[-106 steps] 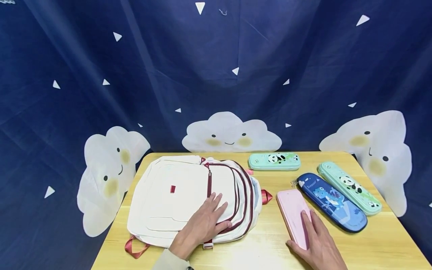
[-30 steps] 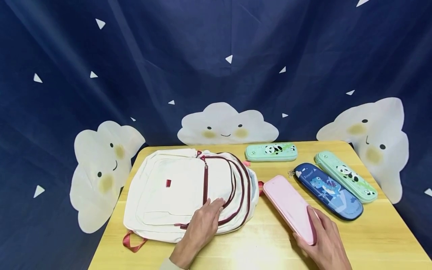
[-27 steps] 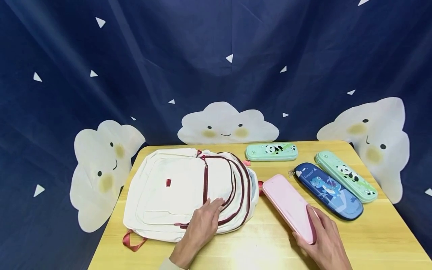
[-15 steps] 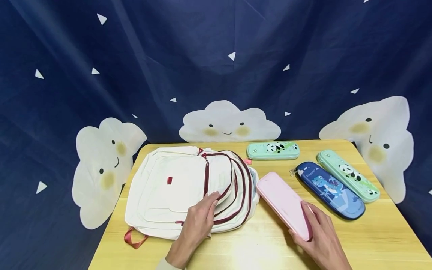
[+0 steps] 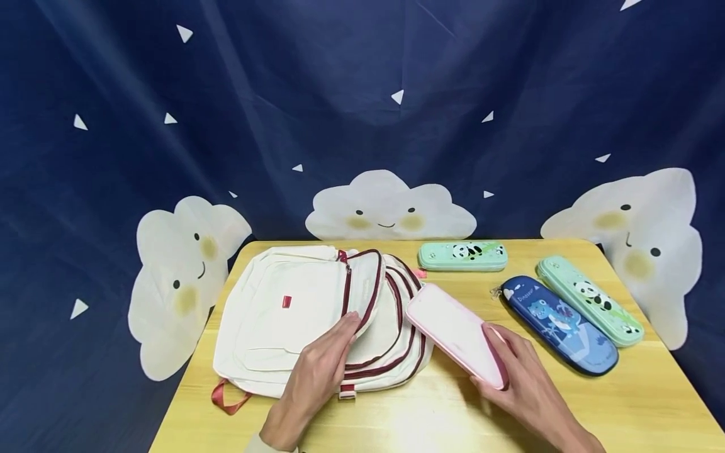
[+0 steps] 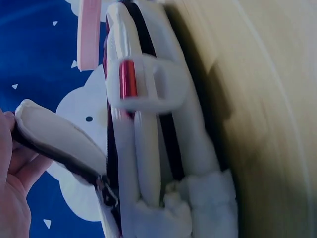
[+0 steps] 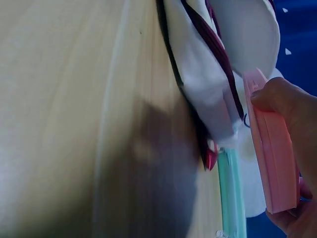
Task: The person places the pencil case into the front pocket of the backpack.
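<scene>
Pencil case (image 5: 453,330) in the right hand (image 5: 523,380), pocket flap (image 5: 365,292) pinched by the left hand (image 5: 317,365).
The right hand grips the pink case's near end, off the table (image 5: 419,418). It looks light, stiff, maybe slippery; its long sides seem best to hold. Its far end is by the white backpack (image 5: 277,330). Beyond lie a blue dinosaur case (image 5: 561,324) and two green panda cases (image 5: 590,301).

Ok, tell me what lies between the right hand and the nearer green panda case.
The blue dinosaur case lies between the right hand and that green panda case, as the head view shows.
</scene>
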`<state>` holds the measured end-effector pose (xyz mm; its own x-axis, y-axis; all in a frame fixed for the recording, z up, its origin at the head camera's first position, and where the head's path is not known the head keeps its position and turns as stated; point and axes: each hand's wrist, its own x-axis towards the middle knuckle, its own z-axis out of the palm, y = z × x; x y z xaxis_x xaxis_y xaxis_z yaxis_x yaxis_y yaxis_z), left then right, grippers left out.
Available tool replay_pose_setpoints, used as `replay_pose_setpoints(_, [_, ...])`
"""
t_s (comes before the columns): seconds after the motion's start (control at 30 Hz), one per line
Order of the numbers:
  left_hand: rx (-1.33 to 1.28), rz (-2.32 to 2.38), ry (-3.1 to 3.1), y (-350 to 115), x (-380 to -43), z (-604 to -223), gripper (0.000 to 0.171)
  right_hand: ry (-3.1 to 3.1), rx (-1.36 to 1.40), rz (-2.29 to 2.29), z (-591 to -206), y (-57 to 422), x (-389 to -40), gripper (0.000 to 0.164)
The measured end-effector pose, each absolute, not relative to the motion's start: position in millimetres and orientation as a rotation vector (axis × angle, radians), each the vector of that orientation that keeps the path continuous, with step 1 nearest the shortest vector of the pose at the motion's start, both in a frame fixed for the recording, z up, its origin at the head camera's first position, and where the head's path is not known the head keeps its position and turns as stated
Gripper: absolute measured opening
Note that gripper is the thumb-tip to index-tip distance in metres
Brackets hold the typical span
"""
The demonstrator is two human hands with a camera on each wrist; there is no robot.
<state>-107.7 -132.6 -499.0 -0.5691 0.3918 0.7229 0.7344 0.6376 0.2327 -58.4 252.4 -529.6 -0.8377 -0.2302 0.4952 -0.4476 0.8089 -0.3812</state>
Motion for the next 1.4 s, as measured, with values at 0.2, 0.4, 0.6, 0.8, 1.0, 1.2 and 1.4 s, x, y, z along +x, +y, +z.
replay_pose_setpoints(0.2, [-0.878, -0.679, -2.18, -139, -111, -496, 0.038, -2.553, 0.618, 0.704, -526, 242, -72, 0.101])
replay_pose_setpoints(0.4, [-0.864, -0.675, -2.178, -142, -111, -493, 0.038, -2.545, 0.708, 0.679, -523, 231, -85, 0.102])
replay_pose_setpoints(0.6, [-0.914, -0.622, -2.162, -146, -114, -487, 0.04, -2.528, 0.796, 0.644, -523, 221, -97, 0.097])
replay_pose_setpoints(0.8, [-0.898, -0.609, -2.178, -152, -116, -484, 0.041, -2.585, 0.858, 0.619, -521, 209, -107, 0.099])
replay_pose_setpoints(1.0, [-0.895, -0.606, -2.17, -153, -117, -482, 0.04, -2.525, 0.969, 0.637, -518, 200, -120, 0.095])
replay_pose_setpoints(1.2, [-0.883, -0.594, -2.168, -155, -117, -480, 0.041, -2.527, 1.075, 0.651, -515, 194, -131, 0.096])
replay_pose_setpoints(1.4, [-0.883, -0.601, -2.163, -155, -116, -479, 0.04, -2.533, 1.153, 0.644, -513, 188, -141, 0.094])
